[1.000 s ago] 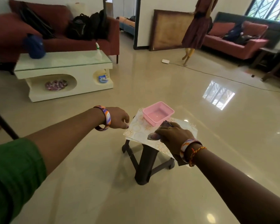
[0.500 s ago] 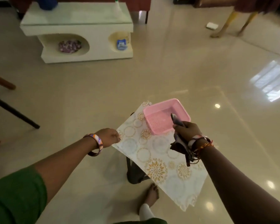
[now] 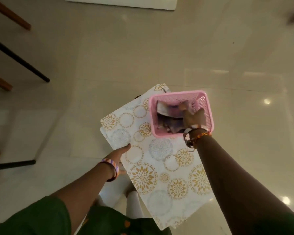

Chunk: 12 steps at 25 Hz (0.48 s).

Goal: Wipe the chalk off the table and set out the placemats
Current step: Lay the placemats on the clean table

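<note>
At far left, chair legs [image 3: 19,60] cross the tiled floor [image 3: 109,48]. The left hand [image 3: 120,152] lies with fingers straight against the left edge of the mats [image 3: 153,158], holding nothing. The mats are a stack of patterned sheets covering the small table, which they hide; their long axis runs from the far-left corner near the basket to the near-right corner by the right forearm, and a second sheet's corner peeks out at the left edge. On the stack's far-right corner sits the pink basket [image 3: 208,106]. The cloth [image 3: 170,116] lies crumpled inside it. The right hand [image 3: 194,118] reaches into the basket over its near rim, fingers down at the cloth; whether they grip it cannot be told, as the fingertips are blurred. Half a second ago that hand held the cloth above the basket's near edge, and the left hand was closed at the mats' left corner; now the cloth is in the basket.
</note>
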Each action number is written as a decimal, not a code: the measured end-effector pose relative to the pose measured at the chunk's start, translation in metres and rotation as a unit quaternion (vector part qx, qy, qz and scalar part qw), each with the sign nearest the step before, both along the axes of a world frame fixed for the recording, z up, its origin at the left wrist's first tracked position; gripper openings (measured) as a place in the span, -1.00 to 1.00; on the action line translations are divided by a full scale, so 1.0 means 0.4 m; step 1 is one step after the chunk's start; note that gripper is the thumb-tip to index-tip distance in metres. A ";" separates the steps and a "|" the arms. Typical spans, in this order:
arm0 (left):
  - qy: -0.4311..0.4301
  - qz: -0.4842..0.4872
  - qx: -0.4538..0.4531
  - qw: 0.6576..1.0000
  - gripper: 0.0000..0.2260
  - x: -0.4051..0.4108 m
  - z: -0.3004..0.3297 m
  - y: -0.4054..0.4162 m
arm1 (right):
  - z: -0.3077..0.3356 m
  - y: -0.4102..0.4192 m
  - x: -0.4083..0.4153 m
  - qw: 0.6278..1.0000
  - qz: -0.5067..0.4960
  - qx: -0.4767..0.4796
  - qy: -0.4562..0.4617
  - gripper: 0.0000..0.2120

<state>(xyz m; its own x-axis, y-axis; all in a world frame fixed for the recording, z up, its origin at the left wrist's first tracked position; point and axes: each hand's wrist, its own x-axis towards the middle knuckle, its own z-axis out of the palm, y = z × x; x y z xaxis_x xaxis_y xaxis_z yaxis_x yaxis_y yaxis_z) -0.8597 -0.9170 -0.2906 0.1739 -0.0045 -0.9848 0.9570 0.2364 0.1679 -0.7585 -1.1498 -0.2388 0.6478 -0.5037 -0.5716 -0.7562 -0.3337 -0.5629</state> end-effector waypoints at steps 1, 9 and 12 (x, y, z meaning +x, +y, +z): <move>0.002 0.016 0.013 1.000 -0.29 0.009 -0.011 -0.010 | -0.006 0.007 -0.030 0.997 0.068 -0.005 -0.033 -0.42; -0.066 0.041 0.136 0.988 -0.40 -0.013 -0.045 -0.002 | -0.055 0.021 -0.178 0.782 0.558 -0.277 -0.012 -0.47; -0.133 -0.037 0.190 0.972 -0.57 -0.009 -0.007 0.017 | -0.043 0.040 -0.168 0.770 0.556 -0.305 -0.072 -0.57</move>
